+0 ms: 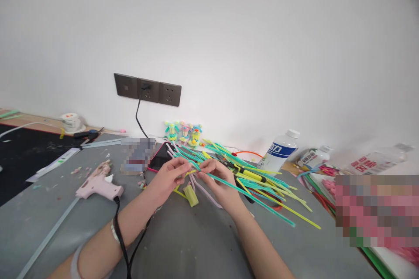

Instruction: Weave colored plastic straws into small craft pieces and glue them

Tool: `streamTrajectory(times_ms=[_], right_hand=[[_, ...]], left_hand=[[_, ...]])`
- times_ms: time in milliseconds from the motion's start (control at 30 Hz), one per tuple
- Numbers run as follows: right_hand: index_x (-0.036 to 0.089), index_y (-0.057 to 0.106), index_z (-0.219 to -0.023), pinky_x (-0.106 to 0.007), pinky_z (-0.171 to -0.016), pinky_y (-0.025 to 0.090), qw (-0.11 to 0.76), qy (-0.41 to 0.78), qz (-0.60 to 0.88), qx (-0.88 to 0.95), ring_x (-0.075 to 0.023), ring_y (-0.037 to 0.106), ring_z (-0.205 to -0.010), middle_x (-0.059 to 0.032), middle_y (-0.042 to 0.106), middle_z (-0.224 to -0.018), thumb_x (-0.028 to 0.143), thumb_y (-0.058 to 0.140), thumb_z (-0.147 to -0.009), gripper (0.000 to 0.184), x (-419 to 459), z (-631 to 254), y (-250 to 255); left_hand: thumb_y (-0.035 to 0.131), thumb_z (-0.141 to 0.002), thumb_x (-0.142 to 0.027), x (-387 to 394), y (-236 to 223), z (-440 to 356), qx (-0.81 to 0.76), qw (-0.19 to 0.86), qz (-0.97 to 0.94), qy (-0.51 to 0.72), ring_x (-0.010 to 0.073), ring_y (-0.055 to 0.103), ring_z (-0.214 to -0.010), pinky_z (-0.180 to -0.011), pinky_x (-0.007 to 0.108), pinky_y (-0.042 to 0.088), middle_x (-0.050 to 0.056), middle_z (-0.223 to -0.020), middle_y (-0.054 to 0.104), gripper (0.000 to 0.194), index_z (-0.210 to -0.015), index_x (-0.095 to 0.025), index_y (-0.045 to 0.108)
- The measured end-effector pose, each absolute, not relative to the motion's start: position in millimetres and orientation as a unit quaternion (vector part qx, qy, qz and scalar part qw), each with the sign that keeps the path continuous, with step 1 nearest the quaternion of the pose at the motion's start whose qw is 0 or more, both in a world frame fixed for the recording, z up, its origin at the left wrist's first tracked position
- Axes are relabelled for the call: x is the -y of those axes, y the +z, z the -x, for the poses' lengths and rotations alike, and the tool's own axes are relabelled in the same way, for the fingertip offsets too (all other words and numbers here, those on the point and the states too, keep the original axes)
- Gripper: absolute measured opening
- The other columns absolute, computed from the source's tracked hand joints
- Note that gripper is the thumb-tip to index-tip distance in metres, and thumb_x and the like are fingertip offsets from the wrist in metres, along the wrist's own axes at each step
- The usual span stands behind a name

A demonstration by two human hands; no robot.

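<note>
My left hand (168, 178) and my right hand (218, 183) meet over the grey table (183, 244), fingers pinched together on a teal pipe cleaner (248, 196) that runs out to the right. A pale pink pipe cleaner (206, 192) hangs below my fingers. A small folded yellow-green piece (190, 195) lies on the table between my hands. To the right spreads a pile of teal and yellow pipe cleaners (262, 181).
A pink glue gun (98, 185) lies at the left, its black cord crossing my left arm. A phone (160, 157), pliers (242, 172), three small finished figures (185, 133), two bottles (279, 150) and a wall socket (147, 89) sit beyond.
</note>
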State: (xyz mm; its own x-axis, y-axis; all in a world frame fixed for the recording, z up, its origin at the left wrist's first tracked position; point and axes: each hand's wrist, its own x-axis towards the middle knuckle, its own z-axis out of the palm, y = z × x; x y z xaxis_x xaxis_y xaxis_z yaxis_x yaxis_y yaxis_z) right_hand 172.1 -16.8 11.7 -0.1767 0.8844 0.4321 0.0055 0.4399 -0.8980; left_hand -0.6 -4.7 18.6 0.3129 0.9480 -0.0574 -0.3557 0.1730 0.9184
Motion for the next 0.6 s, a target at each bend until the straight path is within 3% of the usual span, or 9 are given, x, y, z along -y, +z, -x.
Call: streamTrajectory(times_ms=[133, 300, 433, 600], right_hand=[[0.022, 0.058, -0.075, -0.033, -0.073, 0.05, 0.516, 0.414, 0.324, 0.676, -0.0192, 0.06, -0.081, -0.0038, 0.06, -0.083, 0.036, 0.068, -0.083, 0.019, 18, -170, 12], [0.023, 0.06, -0.084, -0.032, -0.069, 0.05, 0.543, 0.452, 0.36, 0.609, -0.0187, 0.062, -0.075, -0.003, 0.062, -0.082, 0.043, 0.067, -0.083, 0.021, 13, -180, 18], [0.022, 0.06, -0.085, -0.03, -0.063, 0.047, 0.518, 0.485, 0.361, 0.605, -0.0173, 0.059, -0.068, -0.0006, 0.06, -0.069, 0.047, 0.067, -0.081, 0.026, 10, -190, 23], [0.022, 0.06, -0.085, -0.028, -0.058, 0.044, 0.501, 0.484, 0.362, 0.619, -0.0168, 0.057, -0.067, -0.0009, 0.058, -0.071, 0.05, 0.066, -0.081, 0.028, 10, -193, 24]], left_hand=[[0.079, -0.067, -0.04, 6, 16, -3, -0.326, 0.713, -0.372, 0.497, 0.0077, 0.044, -0.059, -0.054, 0.019, 0.033, -0.005, -0.063, 0.047, 0.034, -0.065, -0.017, 0.054], [0.08, -0.066, -0.041, 7, 16, -4, -0.334, 0.718, -0.377, 0.481, 0.008, 0.046, -0.063, -0.054, 0.019, 0.034, -0.003, -0.069, 0.052, 0.033, -0.072, -0.016, 0.059], [0.077, -0.069, -0.043, 6, 15, -3, -0.32, 0.73, -0.409, 0.444, 0.0077, 0.043, -0.06, -0.052, 0.02, 0.03, -0.001, -0.067, 0.053, 0.034, -0.07, -0.014, 0.06], [0.08, -0.067, -0.039, 7, 15, -3, -0.327, 0.717, -0.442, 0.428, 0.0059, 0.037, -0.053, -0.049, 0.02, 0.025, -0.003, -0.06, 0.048, 0.033, -0.065, -0.014, 0.058]])
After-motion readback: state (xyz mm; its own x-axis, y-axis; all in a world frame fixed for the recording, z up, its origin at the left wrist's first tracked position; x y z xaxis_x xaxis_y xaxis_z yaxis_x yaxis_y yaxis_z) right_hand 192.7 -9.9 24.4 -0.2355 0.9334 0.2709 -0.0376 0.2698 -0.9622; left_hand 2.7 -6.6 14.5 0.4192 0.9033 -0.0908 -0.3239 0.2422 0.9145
